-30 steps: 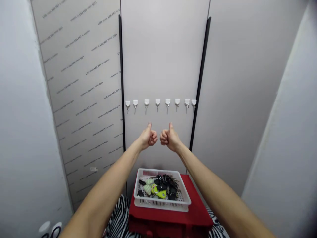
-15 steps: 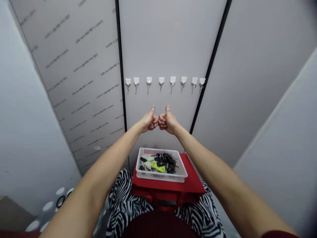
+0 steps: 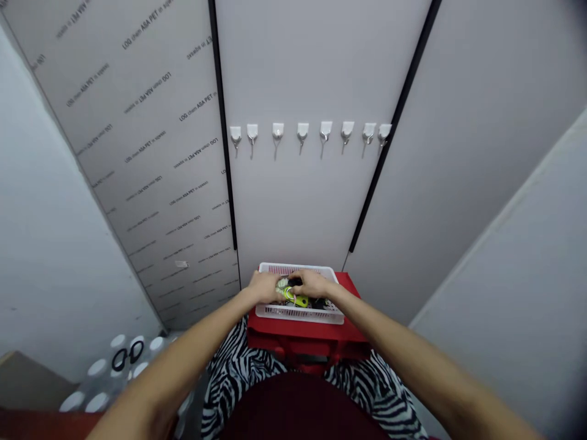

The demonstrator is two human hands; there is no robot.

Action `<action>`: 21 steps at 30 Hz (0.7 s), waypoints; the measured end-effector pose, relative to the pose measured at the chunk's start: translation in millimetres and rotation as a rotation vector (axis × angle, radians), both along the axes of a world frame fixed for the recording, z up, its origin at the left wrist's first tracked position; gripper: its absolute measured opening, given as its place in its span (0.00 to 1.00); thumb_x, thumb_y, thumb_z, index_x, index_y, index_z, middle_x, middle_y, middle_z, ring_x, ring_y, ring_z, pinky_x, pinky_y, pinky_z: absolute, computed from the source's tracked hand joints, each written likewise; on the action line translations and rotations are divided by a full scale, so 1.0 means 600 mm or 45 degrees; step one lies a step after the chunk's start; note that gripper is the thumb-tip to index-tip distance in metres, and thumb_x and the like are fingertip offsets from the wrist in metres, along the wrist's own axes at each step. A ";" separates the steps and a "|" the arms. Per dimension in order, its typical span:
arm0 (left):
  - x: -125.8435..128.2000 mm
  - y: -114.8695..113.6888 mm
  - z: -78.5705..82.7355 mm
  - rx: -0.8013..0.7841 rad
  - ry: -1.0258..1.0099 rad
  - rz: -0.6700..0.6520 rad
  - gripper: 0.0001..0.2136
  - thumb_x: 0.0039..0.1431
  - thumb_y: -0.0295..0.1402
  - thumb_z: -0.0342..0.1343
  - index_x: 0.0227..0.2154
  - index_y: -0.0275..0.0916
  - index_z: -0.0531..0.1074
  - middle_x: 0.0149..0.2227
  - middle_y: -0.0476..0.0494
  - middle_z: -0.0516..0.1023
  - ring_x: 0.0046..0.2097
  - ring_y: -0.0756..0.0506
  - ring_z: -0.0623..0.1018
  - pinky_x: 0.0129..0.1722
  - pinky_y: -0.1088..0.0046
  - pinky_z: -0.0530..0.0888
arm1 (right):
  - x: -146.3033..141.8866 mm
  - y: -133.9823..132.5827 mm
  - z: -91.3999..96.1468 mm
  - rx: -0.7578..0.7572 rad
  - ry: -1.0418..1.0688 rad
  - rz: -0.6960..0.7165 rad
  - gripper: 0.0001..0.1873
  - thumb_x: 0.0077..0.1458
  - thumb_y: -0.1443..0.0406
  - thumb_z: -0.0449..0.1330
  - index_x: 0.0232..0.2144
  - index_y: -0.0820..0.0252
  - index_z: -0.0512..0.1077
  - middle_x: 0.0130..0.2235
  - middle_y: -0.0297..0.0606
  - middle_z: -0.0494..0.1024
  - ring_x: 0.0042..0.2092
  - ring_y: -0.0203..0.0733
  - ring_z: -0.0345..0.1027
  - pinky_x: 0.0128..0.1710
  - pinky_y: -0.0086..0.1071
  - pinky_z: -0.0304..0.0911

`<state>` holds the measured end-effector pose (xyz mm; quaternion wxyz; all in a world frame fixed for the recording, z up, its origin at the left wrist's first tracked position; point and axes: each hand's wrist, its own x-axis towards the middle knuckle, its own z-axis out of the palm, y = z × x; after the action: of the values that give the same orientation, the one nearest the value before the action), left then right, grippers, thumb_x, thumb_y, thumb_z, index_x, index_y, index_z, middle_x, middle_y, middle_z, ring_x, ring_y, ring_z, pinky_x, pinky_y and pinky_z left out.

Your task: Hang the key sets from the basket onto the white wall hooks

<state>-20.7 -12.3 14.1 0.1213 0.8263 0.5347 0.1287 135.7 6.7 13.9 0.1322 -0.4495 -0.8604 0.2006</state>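
A white slatted plastic basket [image 3: 298, 315] holds keys and key tags, among them a bright yellow-green tag [image 3: 300, 301], pale green pieces [image 3: 282, 283] and several black fobs [image 3: 317, 304]. My left hand [image 3: 265, 287] reaches over the basket's left side, its fingertips hidden among the contents. From the right, my right hand [image 3: 312, 282] comes in with thumb and fingers apart, the thumb close to the yellow-green tag. Whether it touches the tag I cannot tell. Under the basket is a red box or bag [image 3: 316, 330] on my lap.
Several white adhesive hooks [image 3: 302, 131] run in a row across the pale wall panel [image 3: 293, 201] between two black strips [image 3: 224, 122]. Clear bottles with white caps [image 3: 97, 366], two with black loop handles [image 3: 136, 350], stand at lower left by a brown board [image 3: 34, 379].
Both hands have come down from in front of the wall, where they were fists with thumbs up, into the basket. The view has shifted slightly, so the hooks sit higher.
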 end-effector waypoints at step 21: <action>0.023 0.013 0.093 -0.176 -1.400 0.021 0.08 0.32 0.22 0.46 0.20 0.36 0.54 0.19 0.56 0.60 0.20 0.58 0.61 0.18 0.84 0.58 | 0.017 -0.028 0.031 -0.582 1.036 -0.204 0.18 0.36 0.69 0.48 0.36 0.62 0.61 0.31 0.34 0.69 0.32 0.34 0.61 0.29 0.26 0.54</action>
<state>-6.9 -4.2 70.0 0.4356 0.6233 0.4064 0.5065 145.8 -10.0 32.5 0.3713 -0.4167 -0.6353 0.5337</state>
